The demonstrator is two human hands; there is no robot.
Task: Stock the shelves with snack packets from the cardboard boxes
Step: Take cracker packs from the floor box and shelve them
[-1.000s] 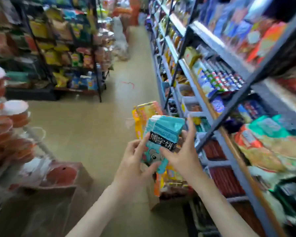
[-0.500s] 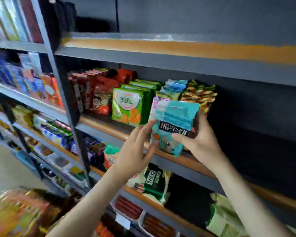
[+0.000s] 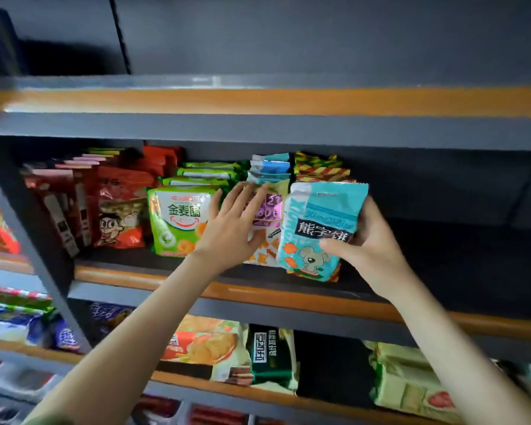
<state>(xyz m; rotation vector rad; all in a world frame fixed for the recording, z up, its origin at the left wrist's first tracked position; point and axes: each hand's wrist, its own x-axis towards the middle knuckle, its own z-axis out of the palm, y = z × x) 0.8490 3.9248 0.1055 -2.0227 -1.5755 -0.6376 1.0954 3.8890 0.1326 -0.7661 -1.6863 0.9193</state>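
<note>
Since half a second ago my left hand (image 3: pixel 230 222) has come off the teal packet (image 3: pixel 319 228), and the packet has gone in over the edge of the shelf (image 3: pixel 166 280), where before I held it out in front of the row. Furthest left on this shelf stand the red packets (image 3: pixel 117 207), upright, leaning a little, several deep. Just beside them to the right is the file of green packets (image 3: pixel 178 222), the front one facing me. My left hand comes next: fingers straight and spread, holding nothing, laid flat against the pink packet (image 3: pixel 265 210), with the heel of the hand overlapping the front green packet's right edge. Behind the pink packet the blue-topped packets (image 3: pixel 270 167) run toward the back of the shelf. The teal packet stands upright just right of the pink one, touching it along its left side, in front of the striped yellow and red packets (image 3: pixel 319 167). Its bottom edge sits low over the shelf board, though I can't make out whether it actually rests there. My right hand (image 3: pixel 371 240) grips it from the right side, the thumb curled across the front beside the cartoon animal, the fingers wrapped round behind and out of sight.
</note>
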